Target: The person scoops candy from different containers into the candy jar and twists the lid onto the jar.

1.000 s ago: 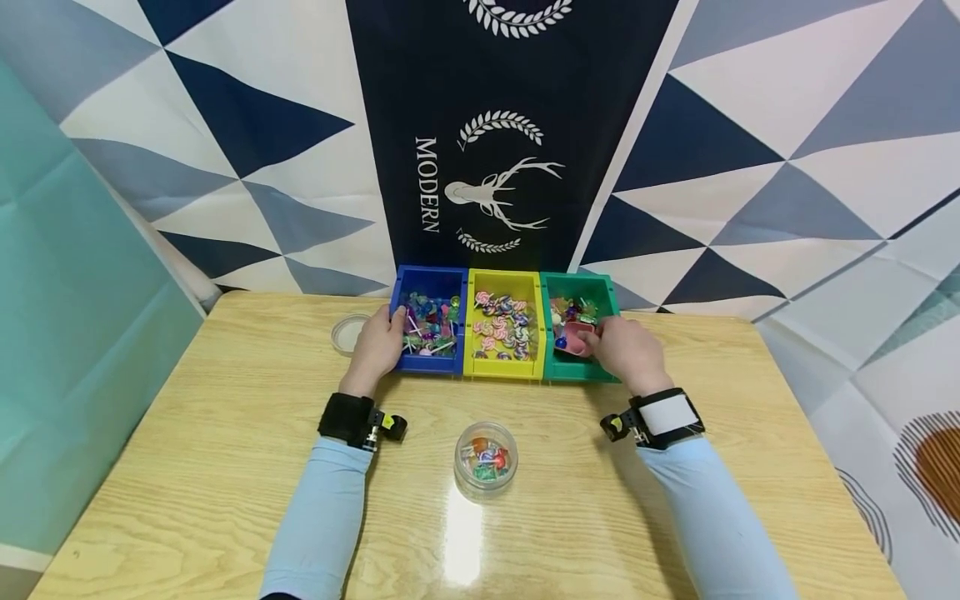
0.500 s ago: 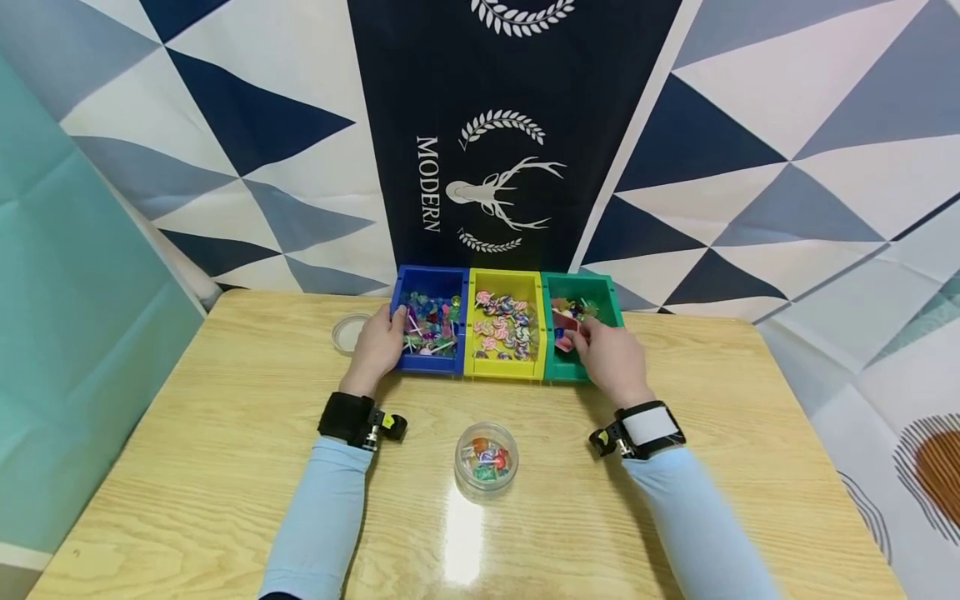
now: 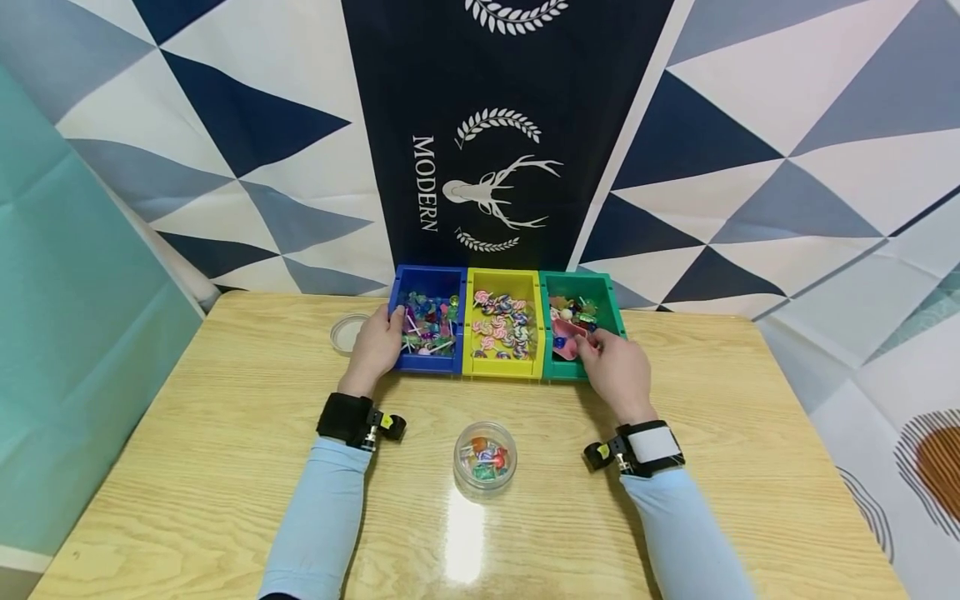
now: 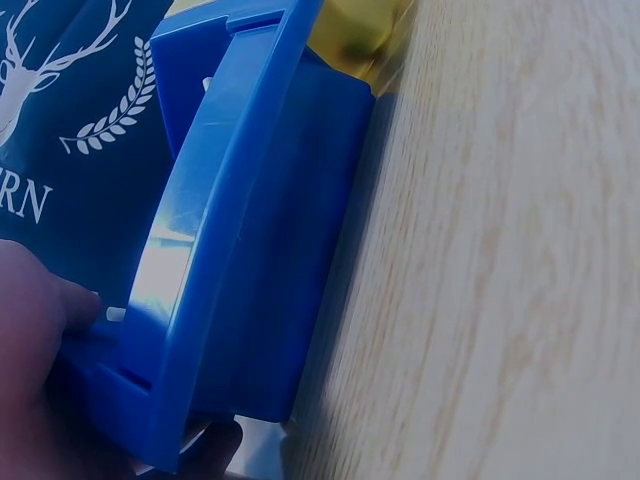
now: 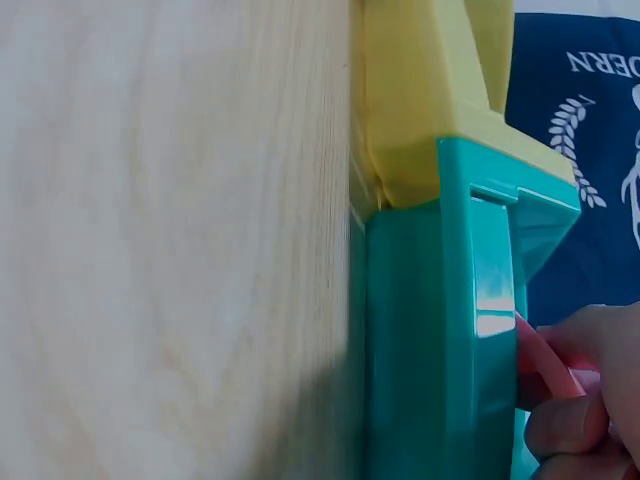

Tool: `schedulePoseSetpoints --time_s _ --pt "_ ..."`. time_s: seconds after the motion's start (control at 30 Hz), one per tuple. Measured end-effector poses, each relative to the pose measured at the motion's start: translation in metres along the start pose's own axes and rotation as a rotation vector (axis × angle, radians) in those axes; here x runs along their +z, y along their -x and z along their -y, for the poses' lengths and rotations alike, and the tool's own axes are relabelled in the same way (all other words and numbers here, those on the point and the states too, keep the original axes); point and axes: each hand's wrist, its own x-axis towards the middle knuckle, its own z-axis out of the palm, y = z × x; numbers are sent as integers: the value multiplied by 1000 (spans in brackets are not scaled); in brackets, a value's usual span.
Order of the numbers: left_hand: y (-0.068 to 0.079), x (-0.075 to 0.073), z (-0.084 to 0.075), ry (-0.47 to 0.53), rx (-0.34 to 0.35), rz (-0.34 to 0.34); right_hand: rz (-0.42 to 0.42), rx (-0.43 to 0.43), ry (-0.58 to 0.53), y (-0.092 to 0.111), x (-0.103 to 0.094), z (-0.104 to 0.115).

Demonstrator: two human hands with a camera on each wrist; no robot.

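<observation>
My left hand (image 3: 372,348) grips the left wall of the blue bin (image 3: 427,364), thumb over the rim; the left wrist view shows the thumb inside and a fingertip below the blue rim (image 4: 215,230). In the green bin (image 3: 568,370), my right hand (image 3: 621,377) pinches a pink scoop (image 3: 566,343) by its handle. The scoop lies low among small mixed candies, a dark blue ball-shaped piece in it. In the right wrist view, the green front wall (image 5: 410,350) hides most of the scoop (image 5: 545,355); thumb and fingers hold its end.
Between them stands the yellow bin (image 3: 502,367) with swirl lollipops. Nearer the person is a clear round jar (image 3: 480,492) partly filled with candies. A clear lid (image 3: 345,336) lies left of the blue bin. A patterned wall (image 3: 300,125) rises behind the table.
The right hand first shifted left and tilted the scoop inside the green bin, then brought it lower and flatter. The left hand has stayed on the blue bin.
</observation>
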Motion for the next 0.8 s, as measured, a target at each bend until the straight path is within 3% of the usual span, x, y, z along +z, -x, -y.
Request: schedulePoseSetpoints --time_s 0.23,0.53,0.8 --pt "0 0 -1 3 -3 -3 -43 132 -92 6 3 1" --pt "-1 -1 0 2 -7 2 -100 129 -126 7 8 1" --pt "0 -1 0 -13 -1 6 -145 212 -154 10 10 4"
